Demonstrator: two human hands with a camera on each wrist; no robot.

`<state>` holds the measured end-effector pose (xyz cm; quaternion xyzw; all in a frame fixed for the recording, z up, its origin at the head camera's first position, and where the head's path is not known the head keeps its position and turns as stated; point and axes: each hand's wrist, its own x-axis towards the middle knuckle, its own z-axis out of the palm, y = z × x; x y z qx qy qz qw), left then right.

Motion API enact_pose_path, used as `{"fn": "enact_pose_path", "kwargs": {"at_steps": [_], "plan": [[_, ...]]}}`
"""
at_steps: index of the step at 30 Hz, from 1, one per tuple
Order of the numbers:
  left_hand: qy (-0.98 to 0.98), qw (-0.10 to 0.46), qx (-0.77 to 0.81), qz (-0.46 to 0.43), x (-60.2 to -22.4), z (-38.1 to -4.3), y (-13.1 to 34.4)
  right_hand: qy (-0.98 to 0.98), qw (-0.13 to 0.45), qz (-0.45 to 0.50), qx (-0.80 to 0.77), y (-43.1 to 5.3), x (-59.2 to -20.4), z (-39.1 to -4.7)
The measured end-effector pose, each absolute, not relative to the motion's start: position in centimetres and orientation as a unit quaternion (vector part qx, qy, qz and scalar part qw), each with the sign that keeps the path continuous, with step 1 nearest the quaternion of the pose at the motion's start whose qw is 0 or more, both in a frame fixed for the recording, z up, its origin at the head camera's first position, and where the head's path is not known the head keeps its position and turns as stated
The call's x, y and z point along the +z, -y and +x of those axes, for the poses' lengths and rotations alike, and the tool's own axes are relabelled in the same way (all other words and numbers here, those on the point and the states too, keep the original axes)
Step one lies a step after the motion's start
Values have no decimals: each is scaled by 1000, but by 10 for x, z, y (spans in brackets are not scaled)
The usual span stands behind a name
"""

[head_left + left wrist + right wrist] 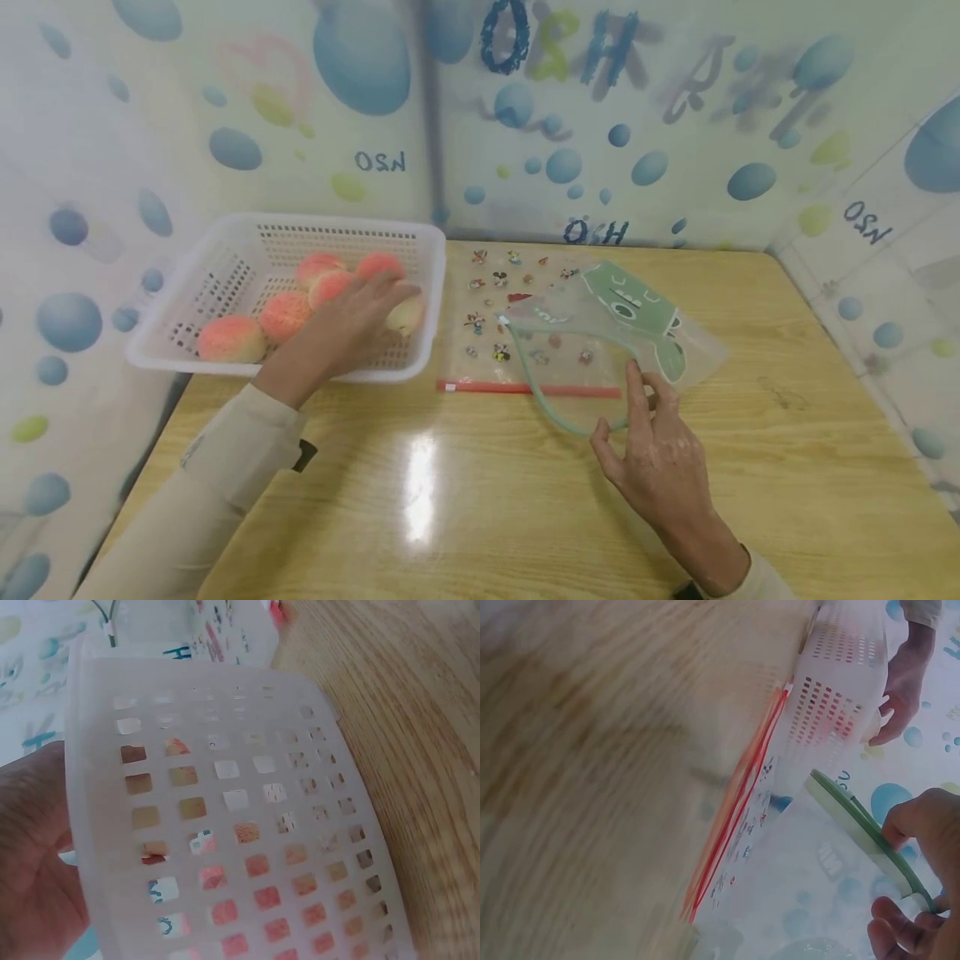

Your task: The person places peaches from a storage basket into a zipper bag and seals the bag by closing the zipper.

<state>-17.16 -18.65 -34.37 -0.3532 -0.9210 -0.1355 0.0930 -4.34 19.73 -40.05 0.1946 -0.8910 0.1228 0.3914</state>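
Observation:
My left hand (356, 315) reaches into a white perforated plastic basket (435, 275), its fingers round a pale yellow peach (407, 315) at the basket's right end. Several red-and-yellow peaches (232, 338) lie in the basket to its left. In the left wrist view the basket wall (225, 697) covers most of that hand's fingers. My right hand (663, 458) holds the green-edged mouth (547, 414) of a clear zip bag at its right side, thumb and fingers at the rim. The mouth gapes wide, and a green cartoon animal (626, 296) is printed on the bag.
Under the green-edged bag lies a second clear zip bag (480, 358) with small cartoon prints and a red zip strip (532, 389). Both are on a wooden table (360, 517). A wall covering (465, 125) with blue bubbles rises behind the table and along its sides.

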Motion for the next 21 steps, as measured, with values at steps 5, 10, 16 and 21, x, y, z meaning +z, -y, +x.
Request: {"fn": "enact_pose_path", "kwargs": {"at_steps": [5, 10, 16, 21], "plan": [[910, 130, -154, -361, -345, -169, 189, 893, 389, 187, 128, -197, -398, -45], [895, 174, -153, -382, -347, -167, 190, 892, 390, 187, 132, -195, -397, -47], [877, 216, -150, -401, -345, -165, 189, 889, 394, 191, 133, -195, -395, -49], [872, 232, -144, -407, -341, -162, 187, 882, 402, 199, 147, -197, -398, -50]]}}
